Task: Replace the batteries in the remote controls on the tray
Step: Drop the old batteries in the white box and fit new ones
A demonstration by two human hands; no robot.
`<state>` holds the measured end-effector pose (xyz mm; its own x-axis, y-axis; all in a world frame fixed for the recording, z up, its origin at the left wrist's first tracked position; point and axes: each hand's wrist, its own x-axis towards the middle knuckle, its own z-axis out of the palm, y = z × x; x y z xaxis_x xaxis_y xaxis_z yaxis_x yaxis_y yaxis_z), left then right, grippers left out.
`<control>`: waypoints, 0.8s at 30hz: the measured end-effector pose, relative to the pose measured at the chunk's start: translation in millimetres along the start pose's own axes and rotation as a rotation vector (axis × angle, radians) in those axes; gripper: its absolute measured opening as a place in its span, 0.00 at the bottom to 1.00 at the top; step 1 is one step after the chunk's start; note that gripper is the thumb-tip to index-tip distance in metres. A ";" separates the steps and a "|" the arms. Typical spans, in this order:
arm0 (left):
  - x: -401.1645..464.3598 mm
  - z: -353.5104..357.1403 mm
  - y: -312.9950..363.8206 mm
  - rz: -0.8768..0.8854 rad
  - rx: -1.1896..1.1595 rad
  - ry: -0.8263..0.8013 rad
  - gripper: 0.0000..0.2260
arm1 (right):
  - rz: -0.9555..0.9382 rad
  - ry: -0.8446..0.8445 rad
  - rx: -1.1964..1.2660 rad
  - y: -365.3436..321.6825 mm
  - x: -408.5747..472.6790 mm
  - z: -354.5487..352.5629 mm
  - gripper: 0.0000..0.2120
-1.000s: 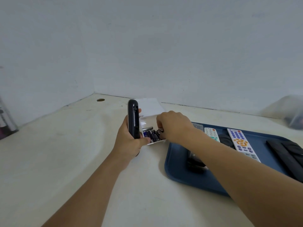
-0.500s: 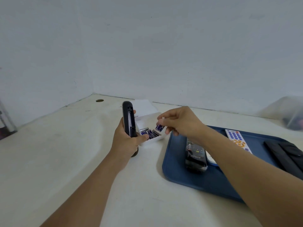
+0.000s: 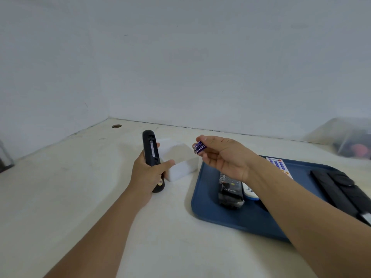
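My left hand [image 3: 147, 173] grips a black remote [image 3: 152, 151] upright, its back with the open battery slot facing me. Two purple batteries [image 3: 198, 147] are pinched side by side in the fingertips of my right hand [image 3: 222, 157], lifted above the white battery box [image 3: 180, 163]. To the right lies the blue tray [image 3: 212, 213]. It carries a black wrapped remote [image 3: 229, 192], a white remote [image 3: 250, 192] partly hidden by my forearm, a white remote with blue buttons [image 3: 279, 165] and black remotes [image 3: 339, 189].
The cream table meets white walls in a corner at the back left, near a cable hole [image 3: 116, 126]. A clear plastic container [image 3: 349, 139] stands at the far right. A dark object [image 3: 5, 157] shows at the left edge.
My right hand has come up out of the white box with two purple batteries in its fingertips. The left hand keeps the black remote upright, and the view has shifted slightly.
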<state>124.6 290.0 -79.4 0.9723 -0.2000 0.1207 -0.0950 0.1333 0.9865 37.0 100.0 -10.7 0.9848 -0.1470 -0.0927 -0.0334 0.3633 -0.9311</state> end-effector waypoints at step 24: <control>-72.1 250.0 52.2 -0.479 -0.524 -0.578 0.20 | -0.627 0.535 -0.247 -62.6 -105.7 -170.0 0.03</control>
<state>-3.8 68.7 -8.9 0.6109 -0.7836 -0.1128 0.5375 0.3058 0.7859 -94.0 -63.6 -2.6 0.6233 -0.6899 0.3682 0.3921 -0.1316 -0.9105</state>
